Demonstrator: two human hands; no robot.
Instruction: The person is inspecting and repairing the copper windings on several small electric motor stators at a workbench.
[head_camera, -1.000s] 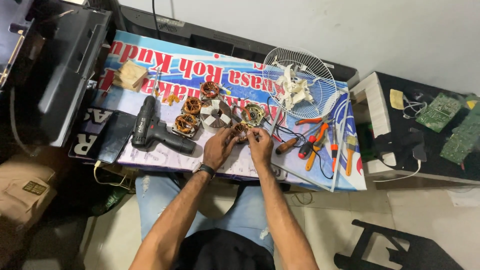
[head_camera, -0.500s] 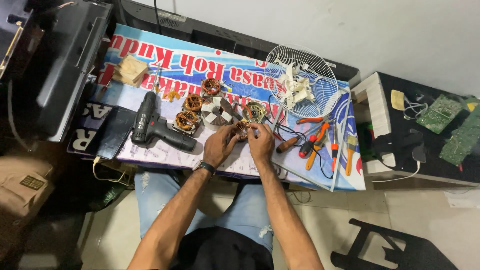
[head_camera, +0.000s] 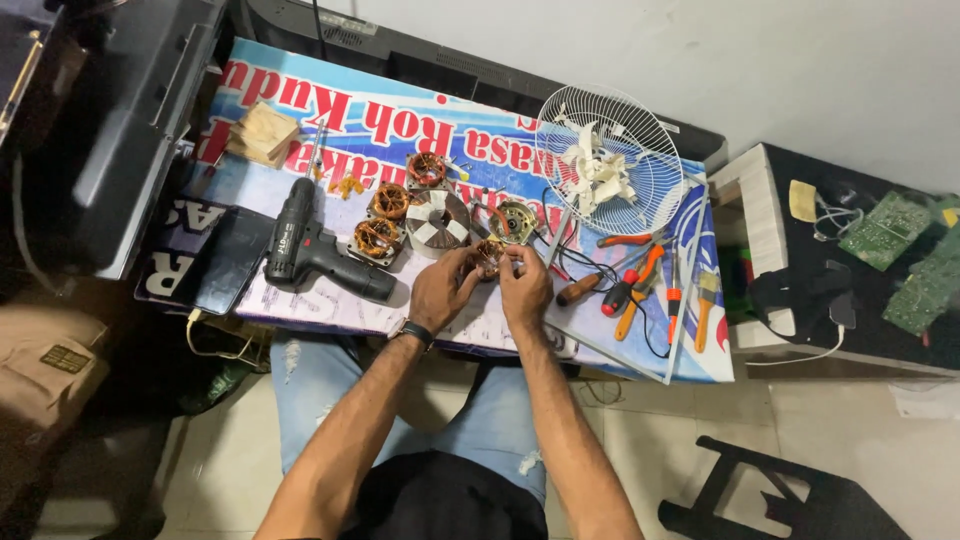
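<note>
Both hands meet over the near middle of the table (head_camera: 300, 300), which is covered by a printed banner sheet. The left hand (head_camera: 443, 290) curls its fingers around a small copper-wound motor coil (head_camera: 489, 254), gripping it from the left side. The right hand (head_camera: 524, 288) closes on the same coil from the right, its fingertips pinched at the coil's top edge. The coil is held just above the table surface, between the two hands.

Just beyond the hands lies a round silver and white motor part (head_camera: 437, 220), with three more copper-wound coils (head_camera: 390, 201) grouped to its left and far side. A brass-coloured round motor part (head_camera: 515, 220) sits just beyond the right hand. To the left lies a black cordless drill (head_camera: 305, 250), and beside it a dark tablet-like slab (head_camera: 222, 258). A stack of small wooden blocks (head_camera: 263, 133) rests at the far left. On the right stands a white wire fan guard (head_camera: 608, 162), and near it lie orange-handled pliers (head_camera: 640, 285), screwdrivers and a small brush (head_camera: 706, 296). Green circuit boards (head_camera: 885, 230) lie on a separate dark surface at far right.
</note>
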